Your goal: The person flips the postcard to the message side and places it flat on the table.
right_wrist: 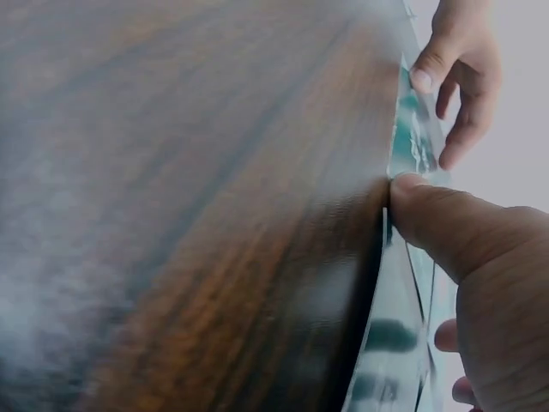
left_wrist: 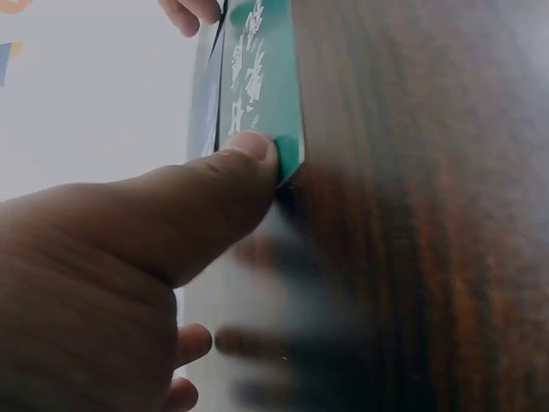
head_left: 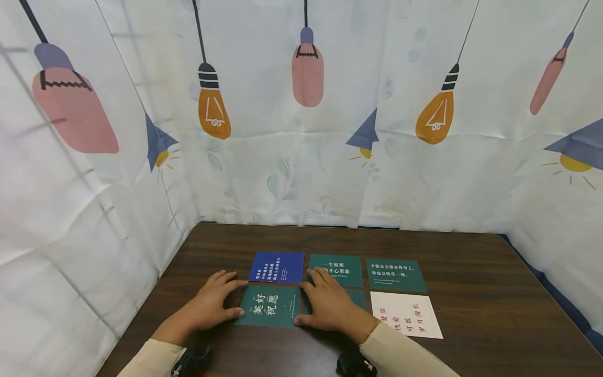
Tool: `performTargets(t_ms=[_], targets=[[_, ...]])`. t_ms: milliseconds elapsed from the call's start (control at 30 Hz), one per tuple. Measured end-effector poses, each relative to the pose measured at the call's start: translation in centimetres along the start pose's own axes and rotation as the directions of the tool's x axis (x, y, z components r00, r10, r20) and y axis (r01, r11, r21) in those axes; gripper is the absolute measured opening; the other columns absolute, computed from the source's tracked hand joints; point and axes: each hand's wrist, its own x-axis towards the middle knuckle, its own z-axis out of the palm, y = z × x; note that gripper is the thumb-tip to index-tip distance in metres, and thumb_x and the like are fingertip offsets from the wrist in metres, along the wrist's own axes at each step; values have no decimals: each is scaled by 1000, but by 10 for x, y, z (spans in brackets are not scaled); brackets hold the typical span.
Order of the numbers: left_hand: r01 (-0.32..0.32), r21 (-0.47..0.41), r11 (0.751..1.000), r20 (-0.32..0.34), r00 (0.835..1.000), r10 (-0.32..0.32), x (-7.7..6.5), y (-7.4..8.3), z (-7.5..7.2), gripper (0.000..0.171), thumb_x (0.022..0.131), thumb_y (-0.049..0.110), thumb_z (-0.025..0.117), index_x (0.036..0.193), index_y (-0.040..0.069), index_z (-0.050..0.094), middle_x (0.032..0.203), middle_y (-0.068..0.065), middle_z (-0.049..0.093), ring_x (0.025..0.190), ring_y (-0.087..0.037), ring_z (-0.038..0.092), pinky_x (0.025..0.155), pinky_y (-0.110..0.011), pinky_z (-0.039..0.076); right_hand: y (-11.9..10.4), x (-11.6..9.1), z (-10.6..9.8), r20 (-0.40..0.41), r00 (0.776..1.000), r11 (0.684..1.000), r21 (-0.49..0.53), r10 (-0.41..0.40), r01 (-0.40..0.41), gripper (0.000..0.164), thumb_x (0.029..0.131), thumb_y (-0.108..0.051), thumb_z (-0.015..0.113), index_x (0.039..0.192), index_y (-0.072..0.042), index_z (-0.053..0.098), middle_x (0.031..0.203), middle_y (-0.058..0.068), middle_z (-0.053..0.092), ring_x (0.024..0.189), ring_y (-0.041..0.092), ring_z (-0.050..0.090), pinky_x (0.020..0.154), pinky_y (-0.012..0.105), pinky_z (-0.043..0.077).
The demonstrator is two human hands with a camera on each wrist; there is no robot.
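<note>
A green card with large white characters (head_left: pixel 269 306) lies front left in two rows of cards on a dark wooden table. My left hand (head_left: pixel 207 301) is at its left side, the thumb touching the edge and the fingers reaching toward a blue card (head_left: pixel 277 267) behind. On the other side, my right hand (head_left: pixel 330 303) rests with its thumb at the same card's front right corner. Its fingers extend over the front middle green card (head_left: pixel 356 298), mostly hidden, and onto the back middle green card (head_left: pixel 346 269). In the left wrist view the left thumb (left_wrist: pixel 249 154) presses the green card's corner.
To the right lie another green card (head_left: pixel 397 275) at the back and a white card with red characters (head_left: pixel 419 319) in front, partly covered by the right sleeve (head_left: pixel 400 351). The wooden table (head_left: pixel 499 293) extends to both sides. A lamp-patterned curtain (head_left: pixel 264 178) surrounds its far sides.
</note>
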Motion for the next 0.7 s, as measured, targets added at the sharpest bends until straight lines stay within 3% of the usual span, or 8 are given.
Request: performTargets(t_ms=[700], targets=[[-4,19,1000,22,1000,3,6,4,-4,64,78,39,89,133,16,68,150,-29,43,141,-58,26,103,-75,28,-4,9,-10,56,998,999,37,24,-26,87,74,-67,81,137,-9,61,159,18,35,149,39,26,118,54,25]])
